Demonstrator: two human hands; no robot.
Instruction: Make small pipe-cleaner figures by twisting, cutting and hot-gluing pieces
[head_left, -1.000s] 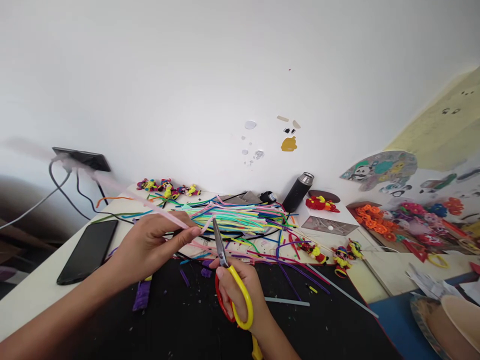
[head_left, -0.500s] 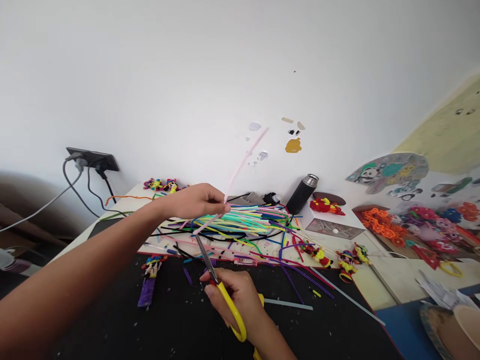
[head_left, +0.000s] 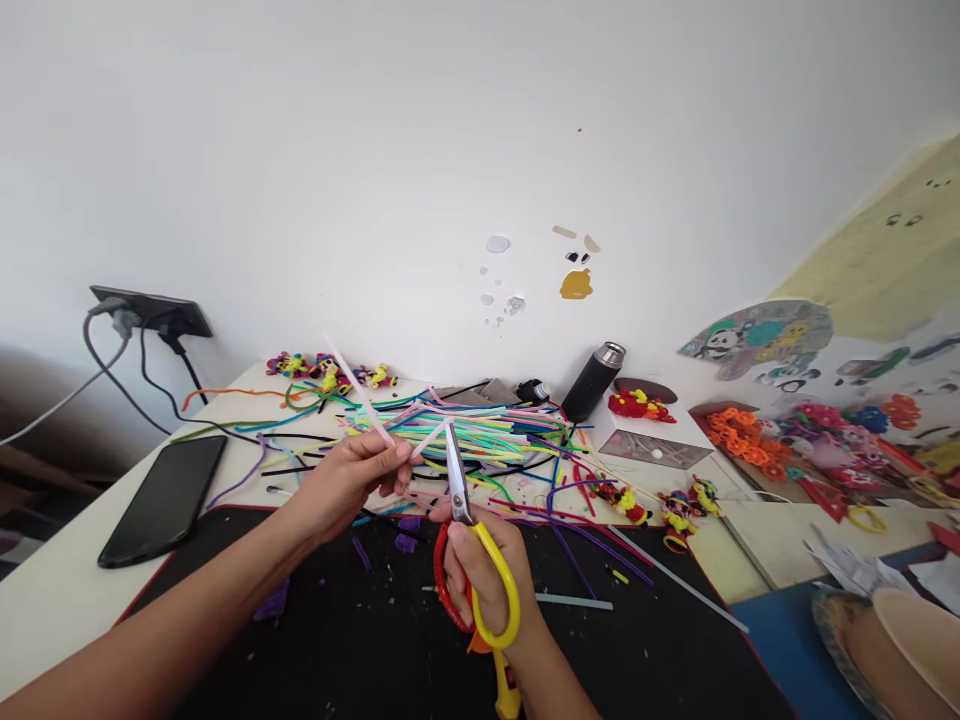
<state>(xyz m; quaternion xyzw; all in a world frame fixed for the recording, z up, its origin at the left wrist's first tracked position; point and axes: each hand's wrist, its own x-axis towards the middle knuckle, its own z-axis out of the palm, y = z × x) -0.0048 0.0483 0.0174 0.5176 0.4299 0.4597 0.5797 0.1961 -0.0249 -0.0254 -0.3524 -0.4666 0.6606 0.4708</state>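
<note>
My left hand [head_left: 358, 480] pinches a pale pink pipe cleaner [head_left: 360, 393] between thumb and fingers. One length of it points up and left; a shorter length angles up and right toward the scissor tips. Pressed fingers hide its middle. Scissors [head_left: 457, 490] with one red and one yellow handle loop are in my right hand [head_left: 491, 560], thumb and fingers through the loops. Their blades point up and look nearly closed, at the short end of the pink stem. Behind both hands lies a heap of coloured pipe cleaners [head_left: 480, 430]. A purple fuzzy piece [head_left: 271, 600] is partly hidden by my left forearm.
A black mat [head_left: 360, 650] covers the table's front. A phone [head_left: 165, 500] lies at left, and a yellow-handled tool [head_left: 507, 690] lies under my right wrist. A black flask [head_left: 595, 383], a white box [head_left: 652, 440] and small pipe-cleaner dolls [head_left: 677, 520] are at right.
My left hand has lowered and turned, so the pink stem's long end now leans left. The scissors have swung upright and their red loop shows. The view has shifted, bringing the phone into sight.
</note>
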